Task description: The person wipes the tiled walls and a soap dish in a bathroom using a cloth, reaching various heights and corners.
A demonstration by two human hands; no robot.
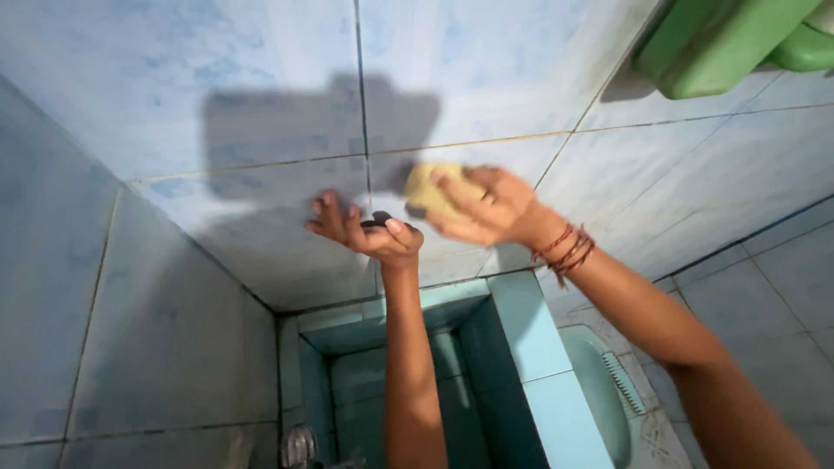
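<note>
Left hand (365, 230) cupped, fingers spread, pinching a small dark object (379, 221) against the tiled wall (261, 104). Right hand (486, 208) presses yellow sponge (432, 191) to the tiles, blurred. Best scrubbed with firm, overlapping strokes along grout. Green holder (721, 43) upper right.

From my remote view, even, moderately bright light from behind me casts a hard rectangular shadow on the pale tiled wall (261, 104), while my right hand (486, 208) smears with motion blur and tile lines bow toward the edges.
</note>
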